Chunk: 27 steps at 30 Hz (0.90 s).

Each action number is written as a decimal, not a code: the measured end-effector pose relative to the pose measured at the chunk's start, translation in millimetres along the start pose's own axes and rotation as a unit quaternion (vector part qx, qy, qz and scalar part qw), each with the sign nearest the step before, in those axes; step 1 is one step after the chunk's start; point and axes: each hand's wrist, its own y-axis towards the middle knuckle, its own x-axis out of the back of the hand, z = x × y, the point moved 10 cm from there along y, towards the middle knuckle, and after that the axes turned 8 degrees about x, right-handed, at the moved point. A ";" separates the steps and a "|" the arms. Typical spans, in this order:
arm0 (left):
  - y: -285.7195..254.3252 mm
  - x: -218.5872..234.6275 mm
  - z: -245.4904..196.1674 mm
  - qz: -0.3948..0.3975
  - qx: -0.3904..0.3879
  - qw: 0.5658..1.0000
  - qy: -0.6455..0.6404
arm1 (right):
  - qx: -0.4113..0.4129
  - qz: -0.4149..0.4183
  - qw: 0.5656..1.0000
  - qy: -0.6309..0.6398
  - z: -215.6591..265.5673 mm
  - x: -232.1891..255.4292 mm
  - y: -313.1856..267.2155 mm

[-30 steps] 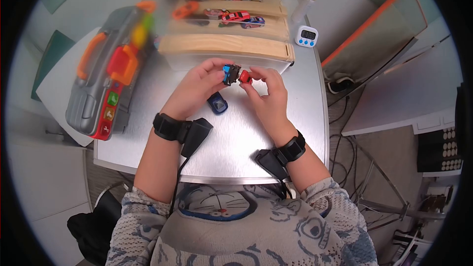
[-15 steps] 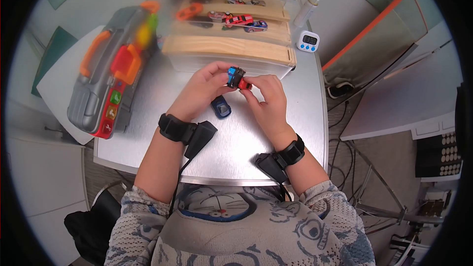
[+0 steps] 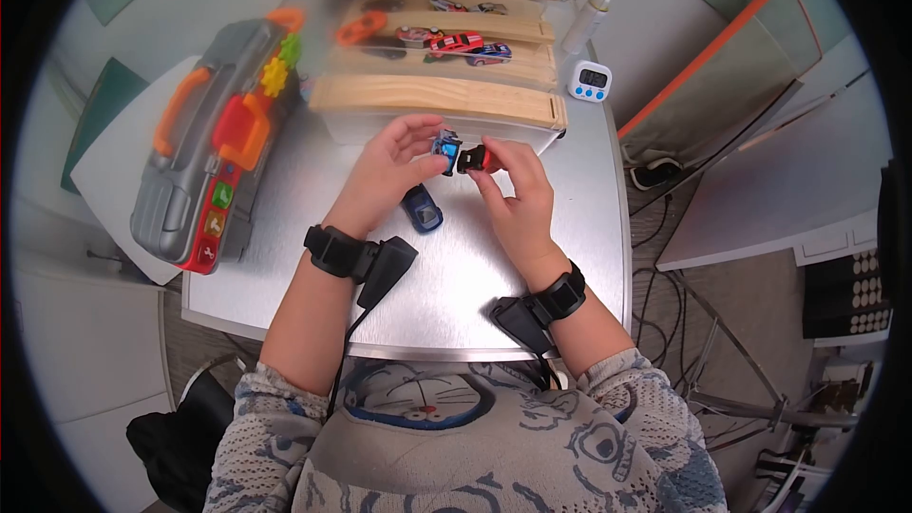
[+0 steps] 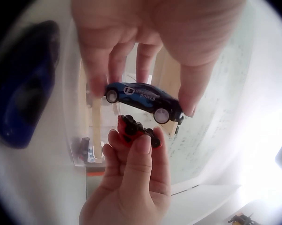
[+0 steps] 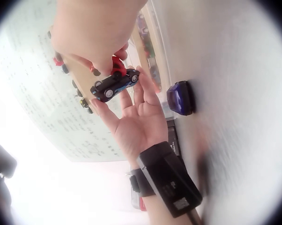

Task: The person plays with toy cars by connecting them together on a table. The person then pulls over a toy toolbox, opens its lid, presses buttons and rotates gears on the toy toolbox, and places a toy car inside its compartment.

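The left hand (image 3: pixel 388 173) pinches a blue and black toy car (image 3: pixel 446 151) by its two ends; in the left wrist view the car (image 4: pixel 143 100) shows a side with white lettering. Close beside it, the right hand (image 3: pixel 516 198) grips a small red car (image 3: pixel 489 160) between thumb and fingers, its black underside turned toward the blue car. In the right wrist view the red car (image 5: pixel 117 67) overlaps the blue one (image 5: pixel 115 85); whether they touch I cannot tell. A dark blue car (image 3: pixel 423 209) lies on the table just below the left hand.
Behind the hands stands a clear bin with wooden shelves (image 3: pixel 437 95) bearing several toy cars (image 3: pixel 456 42). A grey toolbox toy (image 3: pixel 204 152) with orange handles is at the left. A white timer (image 3: pixel 590 82) and a bottle (image 3: pixel 585 21) stand at the back right.
The blue car has turned in the left hand, its blue side now facing up. The red car has turned too, showing its black underside, and a gap shows between the two cars.
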 end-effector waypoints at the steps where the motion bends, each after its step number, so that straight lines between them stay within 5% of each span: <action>1: 0.1 -0.2 -0.8 0.004 -0.005 1.000 -0.007 | 0.008 0.001 1.000 0.011 0.3 -1.3 -0.6; 5: -1.5 -4.2 0.4 0.027 0.009 0.998 -0.050 | -0.015 -0.012 0.999 0.048 -7.7 -3.2 -3.8; 7: -3.0 -5.6 1.9 0.033 0.019 0.998 -0.053 | -0.096 -0.029 0.983 0.152 -27.4 -8.5 -11.4; 17: -0.3 -13.6 10.1 0.076 0.063 0.992 -0.077 | -0.060 0.036 0.996 0.055 -10.3 -8.7 -1.1; 20: -0.3 -13.6 6.9 0.077 0.026 0.995 -0.052 | -0.078 0.052 0.993 0.067 -16.3 -14.8 -4.6; 22: 1.2 -13.9 8.1 0.094 0.007 0.994 -0.050 | -0.215 -0.017 0.928 0.305 -47.0 -26.6 -20.5; 27: -1.3 -21.4 3.7 0.121 0.006 0.990 -0.077 | -0.229 -0.007 0.912 0.342 -47.0 -28.7 -21.6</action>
